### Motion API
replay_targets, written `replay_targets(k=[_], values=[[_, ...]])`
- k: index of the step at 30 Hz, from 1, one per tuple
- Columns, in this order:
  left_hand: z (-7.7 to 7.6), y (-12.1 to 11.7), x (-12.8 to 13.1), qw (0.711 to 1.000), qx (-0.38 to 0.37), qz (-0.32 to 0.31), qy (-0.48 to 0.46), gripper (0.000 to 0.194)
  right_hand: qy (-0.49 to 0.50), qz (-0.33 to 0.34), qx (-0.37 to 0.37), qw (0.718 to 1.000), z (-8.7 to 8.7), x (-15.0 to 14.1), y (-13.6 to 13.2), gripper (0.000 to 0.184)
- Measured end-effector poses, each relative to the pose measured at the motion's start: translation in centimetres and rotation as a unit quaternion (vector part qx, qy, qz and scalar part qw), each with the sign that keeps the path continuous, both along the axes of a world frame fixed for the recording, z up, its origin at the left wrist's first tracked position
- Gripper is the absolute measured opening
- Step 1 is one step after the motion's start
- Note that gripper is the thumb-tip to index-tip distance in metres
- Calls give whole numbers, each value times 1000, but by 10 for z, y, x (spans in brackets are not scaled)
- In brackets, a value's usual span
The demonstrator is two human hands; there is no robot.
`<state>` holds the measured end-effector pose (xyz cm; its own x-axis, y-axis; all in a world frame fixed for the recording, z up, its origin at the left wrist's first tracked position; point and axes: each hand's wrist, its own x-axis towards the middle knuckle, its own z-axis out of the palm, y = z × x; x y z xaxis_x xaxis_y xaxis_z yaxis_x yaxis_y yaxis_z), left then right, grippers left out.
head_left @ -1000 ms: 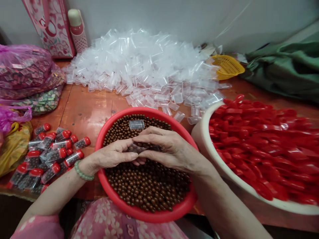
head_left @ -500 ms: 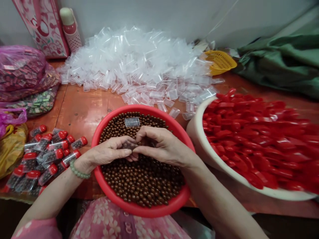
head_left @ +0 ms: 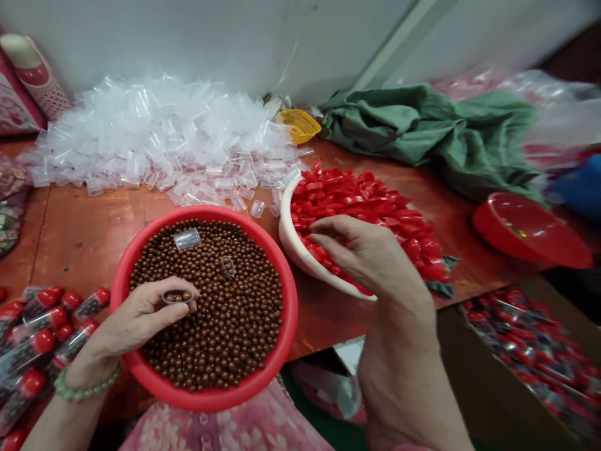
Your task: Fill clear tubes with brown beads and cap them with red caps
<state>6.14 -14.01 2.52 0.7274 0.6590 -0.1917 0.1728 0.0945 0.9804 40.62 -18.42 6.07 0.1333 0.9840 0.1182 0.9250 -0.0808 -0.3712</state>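
Hundreds of brown balls [head_left: 225, 332] fill a red basin [head_left: 121, 269], and just above them I see the left hand [head_left: 141, 311], its grip closed around a clear tube [head_left: 177, 296] whose open mouth faces up, with balls of the same kind showing inside. Pale green beads make up the bracelet [head_left: 79, 388] on that wrist. Over at the white tub [head_left: 305, 257], the right hand [head_left: 375, 257] reaches above red caps [head_left: 361, 191], its grip parted, thumb and fingers standing apart with caps visible between; I can't tell whether the tips touch any. A loose tube [head_left: 188, 238] lies on its side in the basin, and a second tube [head_left: 228, 267] rests nearby. Behind, a great heap of clear tubes [head_left: 164, 131] sprawls across the surface [head_left: 98, 216], near a yellow basket [head_left: 300, 125] and a crumpled green cloth [head_left: 408, 122]. Filled tubes with red tops [head_left: 37, 332] lie left of the basin.
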Motion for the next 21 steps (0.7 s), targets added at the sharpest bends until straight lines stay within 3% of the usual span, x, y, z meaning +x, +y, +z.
replay_targets(k=[2,3,8,12,16,21], values=[[0,-1,5,999,24,8,30,29,-126,-43,-142,981,-8,23,-1,19],[0,-2,7,998,36,8,46,29,-148,-47,-172,973,-14,30,-1,20],[-3,-5,15,992,66,-9,107,31,-192,-22,-220,956,-40,39,-1,29],[-4,-7,17,994,36,16,97,33,-203,-1,-208,957,-52,43,4,31],[-5,-9,18,997,16,38,69,30,-156,16,-178,971,-61,55,9,18],[-10,-15,19,995,-52,79,15,29,-118,-68,-75,988,-54,64,-1,3]])
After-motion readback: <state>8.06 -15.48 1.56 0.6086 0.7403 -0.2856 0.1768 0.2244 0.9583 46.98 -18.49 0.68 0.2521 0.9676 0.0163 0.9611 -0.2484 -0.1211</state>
